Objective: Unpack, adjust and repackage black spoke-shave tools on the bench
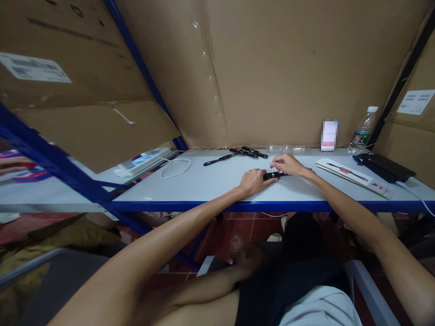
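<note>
A black spokeshave [271, 175] lies on the grey-white tabletop [190, 185] near its front edge. My left hand [253, 181] is closed around its left end, with the thumb along the near side. Just above the tool's middle and right part is my right hand [288, 164], its fingers bent and the thumb and forefinger close together. Whether a small part sits between those fingertips I cannot make out. Further back, more black spokeshaves [240, 153] lie in an overlapping pile to the left of my hands.
Clear plastic pieces [287, 148] lie along the back edge. A phone [328, 135] and a water bottle [363, 131] stand at the back right. In front of them are a printed tool package [351, 175] and a black power bank [387, 166]. A white cable [176, 163] loops on the left.
</note>
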`<action>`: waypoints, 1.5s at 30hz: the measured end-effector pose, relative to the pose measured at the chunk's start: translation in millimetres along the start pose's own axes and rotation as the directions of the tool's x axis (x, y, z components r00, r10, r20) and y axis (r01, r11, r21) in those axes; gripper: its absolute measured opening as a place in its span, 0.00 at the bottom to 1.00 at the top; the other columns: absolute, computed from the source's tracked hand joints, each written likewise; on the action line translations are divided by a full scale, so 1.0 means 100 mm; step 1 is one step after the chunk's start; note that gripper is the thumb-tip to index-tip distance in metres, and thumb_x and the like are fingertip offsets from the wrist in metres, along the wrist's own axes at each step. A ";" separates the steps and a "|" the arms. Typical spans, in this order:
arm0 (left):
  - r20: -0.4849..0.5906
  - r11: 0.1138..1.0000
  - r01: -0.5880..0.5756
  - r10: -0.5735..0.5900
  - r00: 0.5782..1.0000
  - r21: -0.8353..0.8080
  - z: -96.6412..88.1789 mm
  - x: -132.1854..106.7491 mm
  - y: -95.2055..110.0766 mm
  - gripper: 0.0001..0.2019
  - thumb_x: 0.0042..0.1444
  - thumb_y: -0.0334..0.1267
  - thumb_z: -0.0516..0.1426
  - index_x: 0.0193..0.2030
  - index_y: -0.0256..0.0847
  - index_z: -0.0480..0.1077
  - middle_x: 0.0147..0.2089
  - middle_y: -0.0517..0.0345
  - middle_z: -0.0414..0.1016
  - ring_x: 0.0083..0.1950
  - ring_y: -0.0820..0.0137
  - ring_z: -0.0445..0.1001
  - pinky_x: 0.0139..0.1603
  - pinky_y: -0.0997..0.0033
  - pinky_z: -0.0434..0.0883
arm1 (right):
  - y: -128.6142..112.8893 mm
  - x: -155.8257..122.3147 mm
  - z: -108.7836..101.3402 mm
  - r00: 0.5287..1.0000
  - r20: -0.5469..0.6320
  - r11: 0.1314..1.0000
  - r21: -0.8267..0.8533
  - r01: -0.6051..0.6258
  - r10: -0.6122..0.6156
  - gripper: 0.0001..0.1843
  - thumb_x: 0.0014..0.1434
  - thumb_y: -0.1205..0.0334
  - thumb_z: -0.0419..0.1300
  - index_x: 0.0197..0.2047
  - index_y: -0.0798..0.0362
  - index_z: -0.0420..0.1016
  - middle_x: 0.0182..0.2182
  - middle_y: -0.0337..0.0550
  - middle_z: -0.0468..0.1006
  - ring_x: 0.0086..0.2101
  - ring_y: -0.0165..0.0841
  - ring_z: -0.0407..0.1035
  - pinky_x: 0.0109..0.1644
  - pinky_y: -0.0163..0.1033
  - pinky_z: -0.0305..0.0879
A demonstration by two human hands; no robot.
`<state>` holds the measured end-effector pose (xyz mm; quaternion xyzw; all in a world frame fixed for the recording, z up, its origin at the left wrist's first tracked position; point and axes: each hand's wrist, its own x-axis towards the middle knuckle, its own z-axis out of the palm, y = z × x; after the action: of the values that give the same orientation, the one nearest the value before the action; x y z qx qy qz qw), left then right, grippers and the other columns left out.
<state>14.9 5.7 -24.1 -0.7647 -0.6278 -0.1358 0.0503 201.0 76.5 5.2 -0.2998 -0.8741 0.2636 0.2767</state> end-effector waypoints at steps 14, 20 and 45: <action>0.016 1.000 0.002 -0.002 1.000 -0.003 -0.01 -0.01 0.00 0.34 0.62 0.69 0.49 0.43 0.39 0.80 0.41 0.42 0.82 0.42 0.55 0.79 0.42 0.63 0.69 | -0.03 0.01 -0.02 0.992 0.038 0.986 0.107 -0.127 0.124 0.13 0.58 0.54 0.65 0.29 0.56 0.77 0.23 0.39 0.75 0.20 0.25 0.64 0.24 0.33 0.56; 0.019 1.000 0.006 -0.005 1.000 -0.015 -0.01 0.00 0.00 0.33 0.62 0.69 0.50 0.46 0.40 0.80 0.43 0.42 0.82 0.43 0.55 0.80 0.42 0.63 0.69 | 0.02 0.01 0.00 0.985 0.167 0.986 0.148 -0.074 0.048 0.10 0.51 0.66 0.66 0.40 0.54 0.79 0.29 0.38 0.79 0.26 0.28 0.70 0.27 0.32 0.60; 0.018 1.000 0.008 -0.007 1.000 -0.007 -0.01 -0.01 0.00 0.32 0.62 0.68 0.51 0.46 0.40 0.80 0.44 0.42 0.82 0.44 0.53 0.80 0.43 0.62 0.70 | -0.09 0.00 0.10 0.998 0.052 0.995 -0.086 -0.043 0.047 0.07 0.51 0.70 0.67 0.36 0.55 0.80 0.25 0.37 0.77 0.27 0.28 0.69 0.31 0.33 0.58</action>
<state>15.0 4.3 -23.2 -0.7638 -0.6307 -0.1311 0.0414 191.1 67.5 4.0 -0.3237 -0.8848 0.2403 0.2337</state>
